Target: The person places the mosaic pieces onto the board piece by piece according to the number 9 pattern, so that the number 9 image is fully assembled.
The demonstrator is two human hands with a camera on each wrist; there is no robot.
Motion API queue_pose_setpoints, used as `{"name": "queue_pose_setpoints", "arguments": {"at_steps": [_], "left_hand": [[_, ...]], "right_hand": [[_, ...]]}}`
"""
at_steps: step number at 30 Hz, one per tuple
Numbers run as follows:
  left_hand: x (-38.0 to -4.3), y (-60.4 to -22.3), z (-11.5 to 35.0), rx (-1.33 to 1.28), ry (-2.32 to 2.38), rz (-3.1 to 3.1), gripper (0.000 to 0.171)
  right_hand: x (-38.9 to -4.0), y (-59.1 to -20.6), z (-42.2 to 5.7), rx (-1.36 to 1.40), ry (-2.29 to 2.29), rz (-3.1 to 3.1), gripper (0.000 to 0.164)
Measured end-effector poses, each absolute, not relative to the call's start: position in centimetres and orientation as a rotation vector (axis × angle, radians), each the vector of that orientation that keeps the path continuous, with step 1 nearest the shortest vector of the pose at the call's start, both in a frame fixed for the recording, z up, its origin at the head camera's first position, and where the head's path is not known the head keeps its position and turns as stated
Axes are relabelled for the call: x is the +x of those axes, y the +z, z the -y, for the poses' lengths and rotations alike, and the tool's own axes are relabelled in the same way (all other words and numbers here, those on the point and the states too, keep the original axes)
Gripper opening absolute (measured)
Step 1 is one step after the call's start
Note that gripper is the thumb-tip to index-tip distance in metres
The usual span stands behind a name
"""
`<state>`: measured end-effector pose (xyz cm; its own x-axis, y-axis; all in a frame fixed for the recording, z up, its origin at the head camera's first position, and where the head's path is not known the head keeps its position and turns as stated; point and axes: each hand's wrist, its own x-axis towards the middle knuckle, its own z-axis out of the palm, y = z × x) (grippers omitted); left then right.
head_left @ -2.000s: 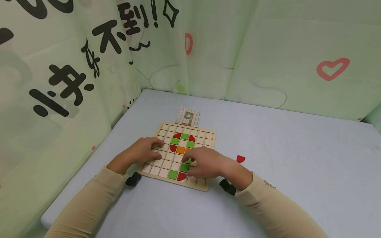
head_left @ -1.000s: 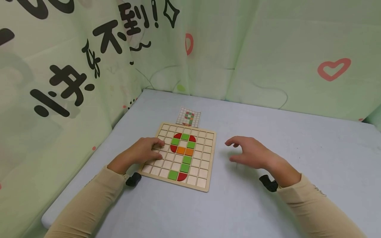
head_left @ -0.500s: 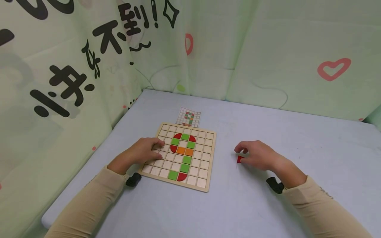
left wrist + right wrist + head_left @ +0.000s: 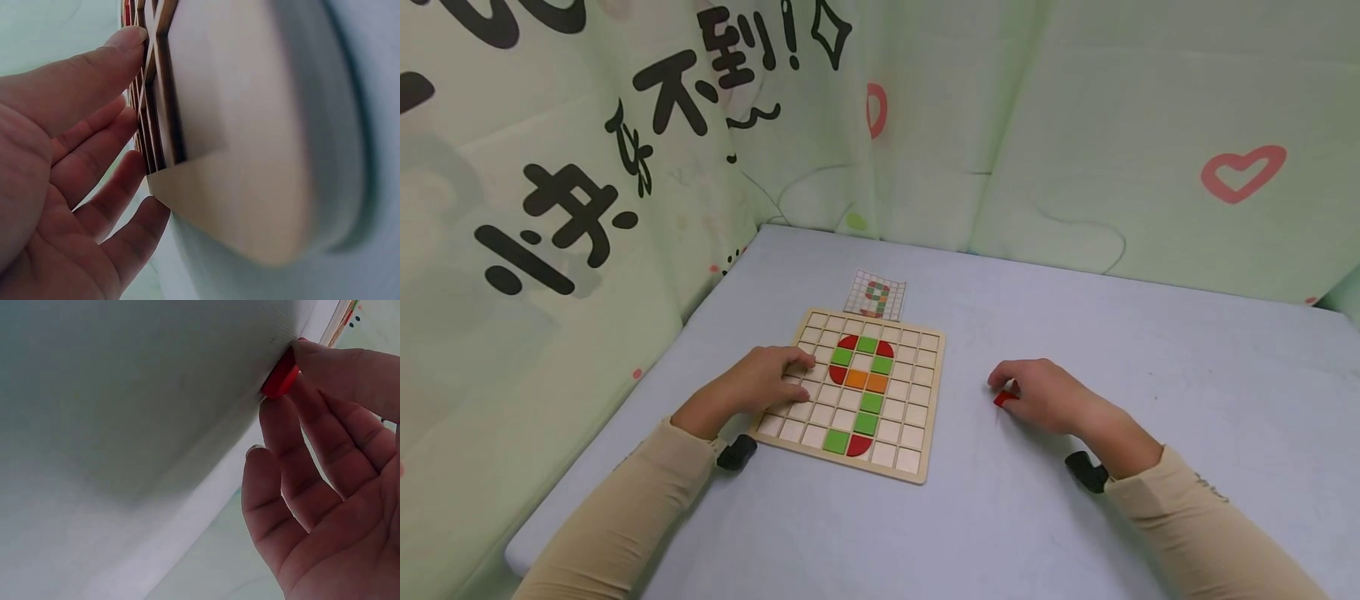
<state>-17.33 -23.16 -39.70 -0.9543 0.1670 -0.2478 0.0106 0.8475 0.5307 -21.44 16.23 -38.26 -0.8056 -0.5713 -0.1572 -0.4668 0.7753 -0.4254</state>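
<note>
A wooden grid board (image 4: 917,457) lies on the table, with red quarter-round tiles (image 4: 860,446), green square tiles (image 4: 871,403) and orange square tiles (image 4: 855,379) set in its cells. My left hand (image 4: 760,380) rests on the board's left side, fingers loosely bent, holding nothing; in the left wrist view its fingertips touch the board's face and edge. Right of the board, at the table surface, my right hand (image 4: 1048,396) pinches a red quarter-round tile (image 4: 281,378) between thumb and fingers. Only part of that tile shows in the head view.
A small pattern card (image 4: 875,296) with a coloured grid figure lies against the board's far edge. Pale curtains (image 4: 1075,150) with black lettering and hearts hang behind and left of the table (image 4: 1150,375).
My right hand moved off the board to the right, came down on the loose red tile and now pinches it, slightly tilted. My left hand has stayed in place.
</note>
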Motion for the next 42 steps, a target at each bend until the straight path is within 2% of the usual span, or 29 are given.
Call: {"name": "queue_pose_setpoints", "arguments": {"at_steps": [7, 15, 35, 42], "left_hand": [[-17.27, -39.64, 23.09, 0.127, 0.798, -2.732, 0.044], [-17.25, -39.54, 23.08, 0.122, 0.791, -2.734, 0.044], [-17.13, -39.34, 23.22, 0.145, 0.809, -2.725, 0.045], [-17.1, -39.45, 23.28, 0.152, 0.811, -2.73, 0.045]], "right_hand": [[-21.48, -38.33, -16.12, -0.781, -0.546, -2.679, 0.02], [-21.41, -38.27, -15.92, -0.741, -0.556, -2.648, 0.028], [-21.41, -38.32, -15.53, -0.808, -0.575, -2.678, 0.016], [-21.26, -38.48, -15.44, -0.812, -0.582, -2.685, 0.02]]}}
